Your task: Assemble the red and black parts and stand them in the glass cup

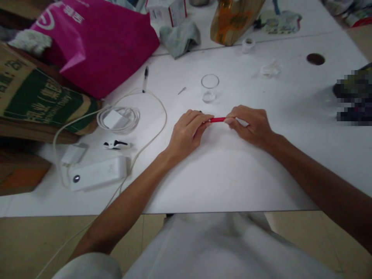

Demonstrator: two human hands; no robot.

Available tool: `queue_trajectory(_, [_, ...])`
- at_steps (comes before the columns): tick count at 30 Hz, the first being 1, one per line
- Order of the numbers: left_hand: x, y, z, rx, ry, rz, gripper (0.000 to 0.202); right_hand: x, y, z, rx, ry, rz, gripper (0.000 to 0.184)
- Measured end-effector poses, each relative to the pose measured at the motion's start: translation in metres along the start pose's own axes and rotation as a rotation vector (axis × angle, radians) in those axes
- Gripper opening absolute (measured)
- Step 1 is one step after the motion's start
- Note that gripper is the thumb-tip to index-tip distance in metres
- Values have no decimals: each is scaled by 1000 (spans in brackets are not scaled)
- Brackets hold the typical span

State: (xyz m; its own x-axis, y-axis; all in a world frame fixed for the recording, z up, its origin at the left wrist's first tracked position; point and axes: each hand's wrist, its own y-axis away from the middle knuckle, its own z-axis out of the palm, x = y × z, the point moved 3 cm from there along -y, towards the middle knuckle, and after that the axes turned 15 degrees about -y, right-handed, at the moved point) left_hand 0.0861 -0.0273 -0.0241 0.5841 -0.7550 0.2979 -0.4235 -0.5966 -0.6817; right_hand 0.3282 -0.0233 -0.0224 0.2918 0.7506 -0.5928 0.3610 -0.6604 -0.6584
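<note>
My left hand (187,131) and my right hand (248,126) meet above the white table (221,182). Their fingertips pinch opposite ends of a short red cylinder (217,119), perhaps a tube or pen part, held level. Its ends are hidden by my fingers. Just beyond my hands stands a small clear glass (209,88) with a little liquid at the bottom. A short thin metal piece (181,90) lies to its left.
To the left lie a white power bank (98,173), a coiled white cable with a charger (116,119), a black-and-white clip (115,144) and a pen (145,79). A magenta bag (95,42) and cardboard (37,93) rise at the far left. A blurred dark patch (353,99) covers the right side.
</note>
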Motion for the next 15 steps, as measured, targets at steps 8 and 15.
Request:
queue_trajectory(8, [0, -4, -6, 59, 125, -108, 27, -20, -13, -2, 174, -99, -52, 13])
queue_trajectory(15, [-5, -3, -6, 111, 203, -175, 29, -46, -63, -12, 1, -27, -15, 13])
